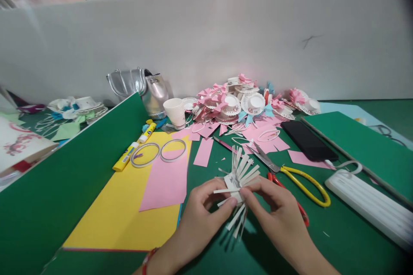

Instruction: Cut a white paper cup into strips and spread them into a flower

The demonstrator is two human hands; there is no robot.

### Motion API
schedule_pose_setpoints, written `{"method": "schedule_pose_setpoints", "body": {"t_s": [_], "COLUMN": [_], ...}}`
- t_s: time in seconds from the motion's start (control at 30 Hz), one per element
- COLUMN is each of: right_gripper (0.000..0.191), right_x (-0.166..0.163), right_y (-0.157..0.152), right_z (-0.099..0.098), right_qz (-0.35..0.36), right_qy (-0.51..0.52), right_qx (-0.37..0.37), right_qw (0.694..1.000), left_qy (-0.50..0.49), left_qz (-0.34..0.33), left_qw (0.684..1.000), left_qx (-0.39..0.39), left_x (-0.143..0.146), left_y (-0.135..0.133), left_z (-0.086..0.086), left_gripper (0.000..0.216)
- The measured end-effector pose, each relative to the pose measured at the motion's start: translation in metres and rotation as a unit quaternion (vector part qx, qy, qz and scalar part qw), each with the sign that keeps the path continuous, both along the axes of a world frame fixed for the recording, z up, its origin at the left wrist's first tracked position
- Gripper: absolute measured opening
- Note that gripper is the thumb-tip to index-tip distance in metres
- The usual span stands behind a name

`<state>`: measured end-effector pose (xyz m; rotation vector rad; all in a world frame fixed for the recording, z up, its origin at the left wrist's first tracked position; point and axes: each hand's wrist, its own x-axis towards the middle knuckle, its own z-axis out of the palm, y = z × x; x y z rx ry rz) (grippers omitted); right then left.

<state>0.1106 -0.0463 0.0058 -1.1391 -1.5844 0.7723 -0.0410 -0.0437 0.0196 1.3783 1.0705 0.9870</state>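
Toward the back of the worktop (198, 180), a silver bag (156, 96) gapes at the top, but I can't make out its contents. Just beside it I have a white paper cup (175, 112) standing mouth up; I can't see down inside. Nearer me, the left hand (204, 210) and right hand (278, 208) reach in from below, wrists apart, turned toward each other. Both sets of fingers pinch a white fringed paper piece (238, 178), held between them above the worktop, its cut strips splaying up and down.
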Motion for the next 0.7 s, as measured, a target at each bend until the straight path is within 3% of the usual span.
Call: {"method": "schedule_pose_setpoints", "body": {"t_s": [0.23, 0.5, 0.7], "right_gripper": [0.018, 0.017, 0.016], "right_x": [0.0007, -0.0017, -0.0008], "right_y": [0.0017, 0.0018, 0.0017], "right_z": [-0.0020, -0.0036, -0.0031], "right_qz": [0.029, -0.002, -0.008], "right_qy": [-0.013, -0.025, -0.043], "right_qx": [0.020, 0.077, 0.088], "right_qw": [0.999, 0.997, 0.995], "left_qy": [-0.034, -0.042, -0.083], "left_qz": [-0.011, 0.069, 0.049], "left_qw": [0.999, 0.995, 0.994], "left_qx": [-0.039, -0.058, -0.052], "left_x": [-0.0013, -0.0014, -0.0042], "left_y": [0.0018, 0.0049, 0.0059], "left_z": [-0.0021, 0.0001, 0.0017], "left_gripper": [0.014, 0.013, 0.017]}}
